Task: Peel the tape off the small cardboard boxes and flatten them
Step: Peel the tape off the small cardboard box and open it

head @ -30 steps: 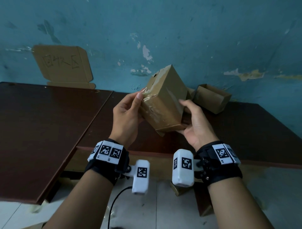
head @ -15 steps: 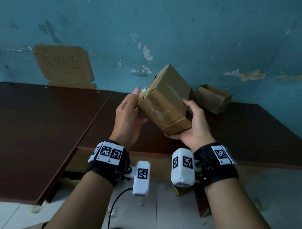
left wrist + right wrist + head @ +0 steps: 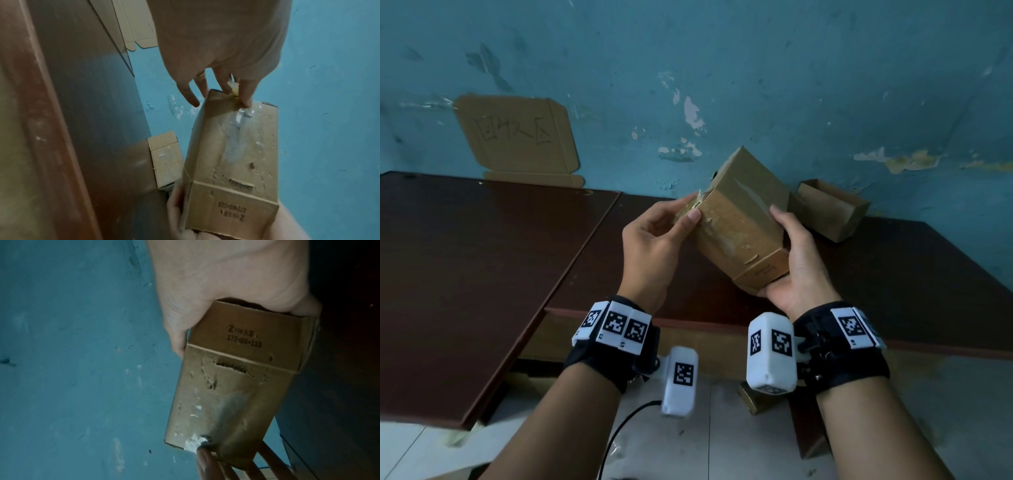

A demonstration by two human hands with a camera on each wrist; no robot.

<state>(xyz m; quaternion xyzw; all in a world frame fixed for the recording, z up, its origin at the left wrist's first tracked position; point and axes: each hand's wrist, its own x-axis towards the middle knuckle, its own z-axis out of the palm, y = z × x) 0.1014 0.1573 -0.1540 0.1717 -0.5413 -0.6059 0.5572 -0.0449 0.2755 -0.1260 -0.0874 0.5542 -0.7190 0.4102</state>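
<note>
A small brown cardboard box point(image 3: 739, 222) point(image 3: 232, 159) point(image 3: 230, 386) is held tilted in the air above the dark table point(image 3: 482, 267). Clear tape point(image 3: 240, 129) runs along its scuffed long face. My right hand point(image 3: 794, 270) point(image 3: 205, 296) grips the box's near end from below, thumb on its right side. My left hand point(image 3: 671, 222) point(image 3: 236, 94) pinches a lifted, crumpled end of tape at the box's far left corner between thumb and forefinger. The other left fingers stand off the box.
A second, opened cardboard box point(image 3: 828, 209) point(image 3: 164, 159) lies on the table against the blue wall, behind my right hand. A flat cardboard sheet point(image 3: 517, 137) with handwriting leans on the wall at the back left. The table edge runs below my wrists.
The box has tipped further over and swung so its long taped face is up. My left thumb and forefinger have closed on the tape end at the far corner.
</note>
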